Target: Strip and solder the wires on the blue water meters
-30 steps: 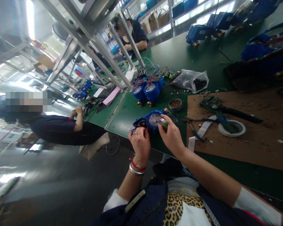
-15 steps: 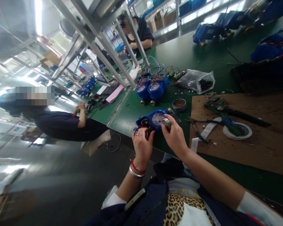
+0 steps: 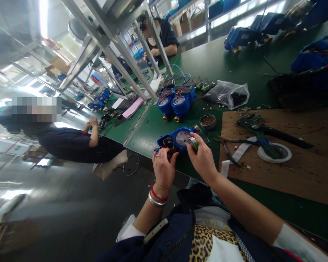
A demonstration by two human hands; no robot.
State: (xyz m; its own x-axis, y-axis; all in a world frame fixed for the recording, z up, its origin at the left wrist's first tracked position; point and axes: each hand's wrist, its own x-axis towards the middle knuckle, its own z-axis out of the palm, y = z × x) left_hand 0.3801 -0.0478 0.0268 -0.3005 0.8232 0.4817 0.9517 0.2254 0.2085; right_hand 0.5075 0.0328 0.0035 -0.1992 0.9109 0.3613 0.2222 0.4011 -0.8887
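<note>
A blue water meter [image 3: 182,137] lies at the table's near edge, its round dial facing up and a brass fitting at the far end. Its black compartment is uncovered, with red and blue wires at the left side. My left hand [image 3: 164,168] is closed over the compartment's near end, thumb and fingers curled; what they grip is hidden. Between thumb and fingers of my right hand [image 3: 203,156] is a small green cylindrical battery [image 3: 193,143] with a silvery end, held just over the dial's right side.
Two more blue meters [image 3: 177,103] with loose wires stand beyond. Nearby are a small round tin [image 3: 208,122], a clear plastic bag [image 3: 229,94] and green batteries [image 3: 206,88]. Cutters [image 3: 262,129], pliers [image 3: 231,142] and a tape roll [image 3: 276,153] rest on cardboard [image 3: 297,174]. A co-worker [image 3: 68,145] stands left.
My left hand's fingers have shifted slightly at the compartment, and its wrist sits a little further left. The right hand and battery look almost unmoved.
</note>
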